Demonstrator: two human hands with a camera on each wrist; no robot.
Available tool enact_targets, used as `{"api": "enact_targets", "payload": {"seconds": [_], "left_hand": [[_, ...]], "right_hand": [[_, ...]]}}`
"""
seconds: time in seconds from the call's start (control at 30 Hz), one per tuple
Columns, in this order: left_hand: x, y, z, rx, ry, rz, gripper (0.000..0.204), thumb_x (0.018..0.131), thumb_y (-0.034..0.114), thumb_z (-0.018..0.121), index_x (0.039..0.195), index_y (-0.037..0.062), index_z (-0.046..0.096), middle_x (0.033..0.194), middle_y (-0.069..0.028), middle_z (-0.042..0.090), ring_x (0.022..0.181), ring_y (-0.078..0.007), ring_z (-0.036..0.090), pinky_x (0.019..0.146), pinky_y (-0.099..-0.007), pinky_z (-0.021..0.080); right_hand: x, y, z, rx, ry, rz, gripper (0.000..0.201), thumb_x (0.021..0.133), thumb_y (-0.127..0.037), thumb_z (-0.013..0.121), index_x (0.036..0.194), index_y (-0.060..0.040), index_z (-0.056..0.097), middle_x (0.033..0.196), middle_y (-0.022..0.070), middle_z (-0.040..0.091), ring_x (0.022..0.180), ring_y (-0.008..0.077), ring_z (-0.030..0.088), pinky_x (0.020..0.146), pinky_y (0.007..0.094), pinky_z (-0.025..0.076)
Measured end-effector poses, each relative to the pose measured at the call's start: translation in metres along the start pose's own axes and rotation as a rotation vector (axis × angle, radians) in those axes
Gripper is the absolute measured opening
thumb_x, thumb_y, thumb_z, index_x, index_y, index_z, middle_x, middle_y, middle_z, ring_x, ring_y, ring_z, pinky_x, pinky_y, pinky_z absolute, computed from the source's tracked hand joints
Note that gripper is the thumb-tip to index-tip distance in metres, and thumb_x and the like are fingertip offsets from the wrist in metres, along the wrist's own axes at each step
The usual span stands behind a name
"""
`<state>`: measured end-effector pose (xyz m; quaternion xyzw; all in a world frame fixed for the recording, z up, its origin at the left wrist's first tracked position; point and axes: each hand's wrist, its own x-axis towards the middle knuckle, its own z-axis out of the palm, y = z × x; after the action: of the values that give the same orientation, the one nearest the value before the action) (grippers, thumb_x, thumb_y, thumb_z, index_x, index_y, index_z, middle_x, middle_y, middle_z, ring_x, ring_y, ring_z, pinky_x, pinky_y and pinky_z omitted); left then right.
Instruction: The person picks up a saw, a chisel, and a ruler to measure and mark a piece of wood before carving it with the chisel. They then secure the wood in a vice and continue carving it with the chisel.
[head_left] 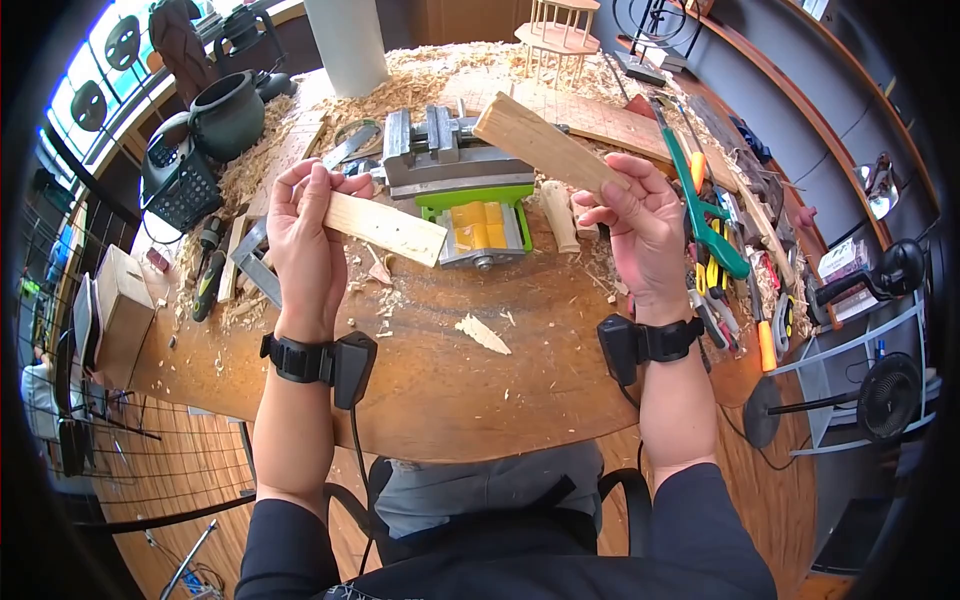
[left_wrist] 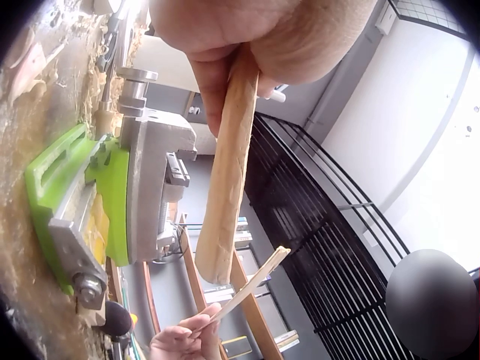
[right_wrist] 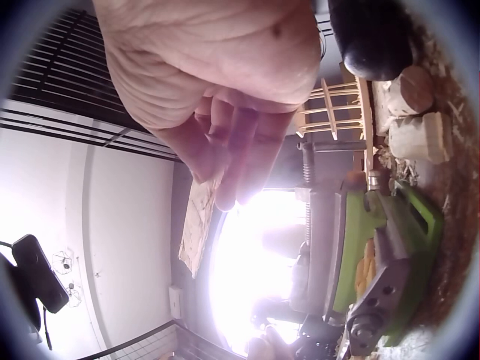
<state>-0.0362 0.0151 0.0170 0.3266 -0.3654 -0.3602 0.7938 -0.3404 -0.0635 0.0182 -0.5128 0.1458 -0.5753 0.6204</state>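
My left hand [head_left: 308,240] pinches the end of a pale flat wood piece [head_left: 388,228], which points right and slightly down over the bench. Higher on the right, my right hand [head_left: 645,225] grips the lower end of a second flat piece, browner [head_left: 540,140], tilted up to the left. The two pieces are apart. In the left wrist view the pale piece [left_wrist: 229,180] hangs from the left hand [left_wrist: 262,37], with the right hand [left_wrist: 187,341] beyond. The right wrist view shows the brown piece [right_wrist: 199,221] between thumb and fingers of the right hand [right_wrist: 217,97].
A grey metal vise [head_left: 440,160] stands behind a green-based vise with yellow pads [head_left: 480,228]. A carved wood piece [head_left: 560,215] stands right of it. Shavings [head_left: 484,334] lie on the wooden bench [head_left: 420,390]. A green saw [head_left: 700,215] and several tools lie right; a metal square [head_left: 258,265] lies left.
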Motion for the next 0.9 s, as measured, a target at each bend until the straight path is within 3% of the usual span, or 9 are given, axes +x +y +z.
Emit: {"api": "enact_targets", "payload": {"seconds": [0.13,0.33,0.47,0.53,0.67,0.9], "left_hand": [[0.000,0.001,-0.001,0.011,-0.010,0.004,0.017,0.099,0.013,0.054,0.112,0.0013,0.052,0.092,-0.0095,0.061,0.089,-0.0235,0.069,0.088,-0.0377,0.058],[-0.006,0.004,0.007,-0.054,-0.190,0.011,0.023,0.101,0.014,0.052,0.119,0.0011,0.049,0.094,-0.0101,0.061,0.092,-0.0241,0.069,0.084,-0.0364,0.059],[-0.007,0.005,0.008,-0.083,-0.233,0.000,0.024,0.101,0.014,0.051,0.121,0.0013,0.048,0.096,-0.0101,0.061,0.094,-0.0248,0.068,0.084,-0.0368,0.059],[-0.006,0.005,0.007,-0.100,-0.242,-0.004,0.024,0.101,0.014,0.051,0.121,0.0013,0.048,0.097,-0.0099,0.060,0.094,-0.0249,0.068,0.085,-0.0373,0.059],[-0.005,0.003,0.006,-0.108,-0.223,-0.013,0.025,0.101,0.013,0.050,0.122,-0.0003,0.047,0.098,-0.0123,0.062,0.094,-0.0274,0.069,0.084,-0.0384,0.060],[-0.010,0.003,0.013,-0.075,-0.211,-0.048,0.023,0.101,0.013,0.050,0.121,0.0007,0.049,0.095,-0.0094,0.060,0.093,-0.0235,0.068,0.087,-0.0368,0.058]], "right_hand": [[0.000,0.001,0.000,0.009,0.011,-0.002,0.027,0.089,0.000,0.064,0.115,0.0022,0.060,0.097,0.0161,0.071,0.085,0.0240,0.071,0.066,0.0285,0.060],[0.002,0.001,-0.007,0.005,0.046,0.013,0.025,0.091,-0.004,0.064,0.114,0.0031,0.060,0.091,0.0127,0.071,0.076,0.0230,0.072,0.062,0.0279,0.060],[0.007,-0.007,-0.024,-0.017,0.185,-0.065,0.022,0.092,-0.005,0.061,0.113,0.0027,0.060,0.095,0.0131,0.069,0.078,0.0238,0.072,0.063,0.0277,0.061],[0.010,-0.014,-0.031,-0.056,0.434,-0.185,0.022,0.093,-0.004,0.059,0.114,0.0031,0.059,0.099,0.0146,0.067,0.083,0.0254,0.072,0.067,0.0288,0.062],[0.013,-0.013,-0.034,-0.224,0.508,-0.275,0.027,0.096,-0.005,0.052,0.120,0.0063,0.052,0.107,0.0199,0.064,0.092,0.0281,0.070,0.074,0.0318,0.062],[0.018,0.003,-0.032,-0.241,0.398,-0.022,0.035,0.100,-0.008,0.045,0.130,0.0104,0.042,0.120,0.0233,0.056,0.102,0.0296,0.066,0.078,0.0349,0.062]]}}
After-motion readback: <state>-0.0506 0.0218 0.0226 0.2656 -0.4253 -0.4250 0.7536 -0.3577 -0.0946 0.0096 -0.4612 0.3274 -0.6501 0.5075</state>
